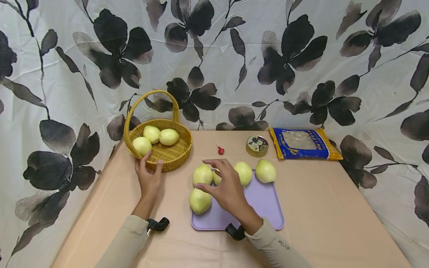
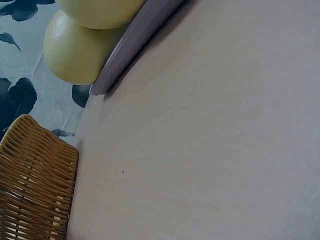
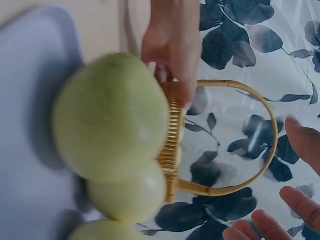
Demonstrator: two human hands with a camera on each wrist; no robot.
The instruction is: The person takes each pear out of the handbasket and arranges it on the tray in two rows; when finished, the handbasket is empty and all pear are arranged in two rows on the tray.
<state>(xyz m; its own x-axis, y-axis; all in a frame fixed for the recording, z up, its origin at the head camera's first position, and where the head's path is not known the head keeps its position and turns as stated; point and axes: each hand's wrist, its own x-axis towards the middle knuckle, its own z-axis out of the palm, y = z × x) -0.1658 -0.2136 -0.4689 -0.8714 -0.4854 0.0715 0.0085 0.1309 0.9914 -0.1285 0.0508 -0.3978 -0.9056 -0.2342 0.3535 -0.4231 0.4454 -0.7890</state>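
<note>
A wicker basket (image 1: pixel 174 154) with a tall handle stands at the left, holding three pale yellow-green pears (image 1: pixel 169 137). My left hand (image 1: pixel 148 180) grips its near edge, with fingertips at the rim; the right wrist view also shows this left hand (image 3: pixel 172 47) on the basket (image 3: pixel 172 120). A lilac tray (image 1: pixel 264 203) bears several pears, including one at its left edge (image 1: pixel 200 201) and one at its far right corner (image 1: pixel 266 171). My right hand (image 1: pixel 231 188) hovers over the tray, fingers spread and gently curved, nothing between them. It hides part of one pear.
Behind the tray lie a red-wrapped lollipop (image 1: pixel 221 150), a round tin (image 1: pixel 257 146) and a blue and yellow packet (image 1: pixel 305 144). A floral cloth (image 1: pixel 234 56) hangs behind the peach-coloured tabletop (image 1: pixel 315 208).
</note>
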